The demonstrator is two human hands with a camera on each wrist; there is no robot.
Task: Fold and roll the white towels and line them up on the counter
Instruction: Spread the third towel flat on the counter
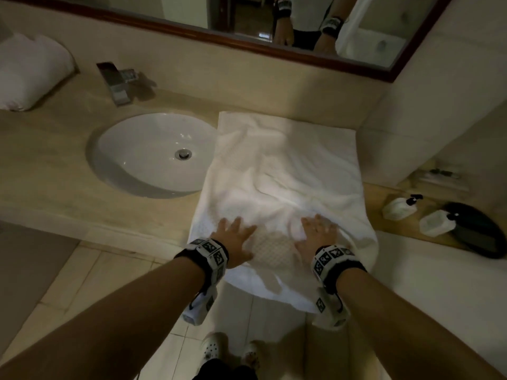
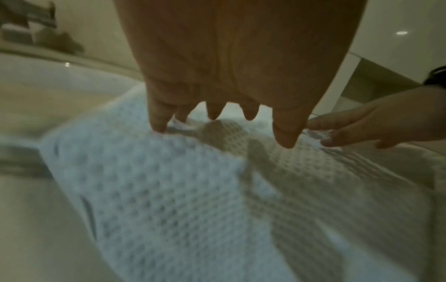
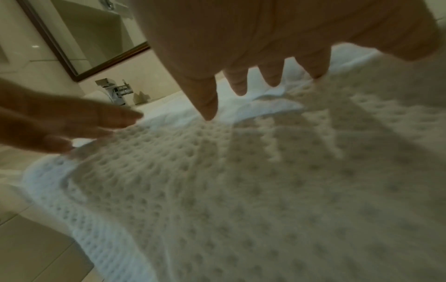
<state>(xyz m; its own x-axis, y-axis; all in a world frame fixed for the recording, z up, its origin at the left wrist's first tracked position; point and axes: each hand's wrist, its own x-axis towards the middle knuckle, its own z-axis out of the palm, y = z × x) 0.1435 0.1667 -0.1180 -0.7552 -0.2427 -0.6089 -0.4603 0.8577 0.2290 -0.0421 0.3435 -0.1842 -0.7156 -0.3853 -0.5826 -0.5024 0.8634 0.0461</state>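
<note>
Towel: a white waffle-weave towel (image 1: pixel 285 171) was spread on the counter (image 1: pixel 55 165) to the right of the sink (image 1: pixel 118 160), its near end hanging over the counter edge.
Left hand: the left hand (image 1: pixel 233 237) was laid flat on the near part of the towel, fingers spread and straight — nothing was gripped.
Right hand: the right hand (image 1: pixel 315 234) was pressed flat just beside it, fingers likewise extended.
Handling: the cloth was judged soft, light and limp, prone to wrinkling; corners or the hanging edge were judged the best places to be pinched.
Hidden: the hanging hem was partly covered by the wrists — both wrist views were blurred.
Other towel: a white bundle (image 1: pixel 30 69) at far left was cut off.
</note>
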